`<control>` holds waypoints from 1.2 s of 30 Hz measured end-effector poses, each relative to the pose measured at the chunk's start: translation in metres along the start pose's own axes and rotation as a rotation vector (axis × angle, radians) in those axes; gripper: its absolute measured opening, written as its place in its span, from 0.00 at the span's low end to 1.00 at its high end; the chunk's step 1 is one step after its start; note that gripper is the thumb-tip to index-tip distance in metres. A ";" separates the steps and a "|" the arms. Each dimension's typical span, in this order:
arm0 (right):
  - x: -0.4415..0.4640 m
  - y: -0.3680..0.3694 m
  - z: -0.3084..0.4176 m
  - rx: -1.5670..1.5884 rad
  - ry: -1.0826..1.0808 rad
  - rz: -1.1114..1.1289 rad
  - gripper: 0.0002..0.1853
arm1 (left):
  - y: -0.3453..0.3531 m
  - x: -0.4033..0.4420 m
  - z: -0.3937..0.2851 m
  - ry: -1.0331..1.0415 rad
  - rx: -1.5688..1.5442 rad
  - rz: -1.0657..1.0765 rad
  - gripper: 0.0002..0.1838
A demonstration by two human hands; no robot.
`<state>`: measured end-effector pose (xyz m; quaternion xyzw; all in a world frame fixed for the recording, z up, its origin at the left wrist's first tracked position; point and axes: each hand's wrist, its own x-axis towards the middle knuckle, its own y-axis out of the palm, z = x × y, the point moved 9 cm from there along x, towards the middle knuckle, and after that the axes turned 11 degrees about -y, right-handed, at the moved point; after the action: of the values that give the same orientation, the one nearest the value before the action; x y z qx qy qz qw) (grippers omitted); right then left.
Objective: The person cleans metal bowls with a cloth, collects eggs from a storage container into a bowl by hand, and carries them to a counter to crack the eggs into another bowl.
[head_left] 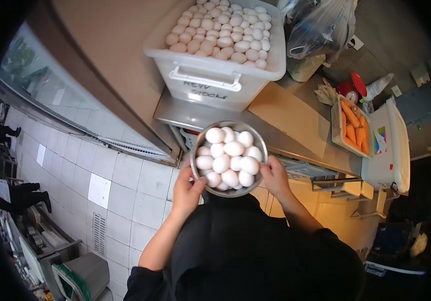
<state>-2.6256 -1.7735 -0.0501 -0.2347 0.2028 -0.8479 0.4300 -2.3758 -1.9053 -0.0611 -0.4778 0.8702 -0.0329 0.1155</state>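
Observation:
A round metal bowl point(261, 139) heaped with white eggs point(233, 148) is held in front of my body, off the counter. My left hand point(187, 192) grips its lower left rim, thumb on top. On the right side, my right hand point(274, 175) closes on the rim, its fingers partly hidden under the bowl. Just beyond stands a large white plastic bin point(200, 85) with a handle and handwritten lettering, filled with many more white eggs point(220, 30).
The bin stands on a metal counter point(185, 114) beside a cardboard sheet point(291, 118). Farther right are a basket of carrots point(356, 128) and a white lidded container point(388, 150). A glass-doored unit point(75, 100) is at left. Two people point(22, 193) stand across the tiled floor point(130, 185).

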 end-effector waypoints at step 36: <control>-0.056 0.940 0.613 0.353 -0.771 1.514 0.15 | -0.773 -0.306 0.194 -0.353 -0.261 -1.661 0.11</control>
<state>-1.6496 -2.3297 -0.0805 -0.2374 0.0102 -0.2138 0.9475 -1.5355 -2.0568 -0.0675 -0.9676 0.2042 0.0684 0.1318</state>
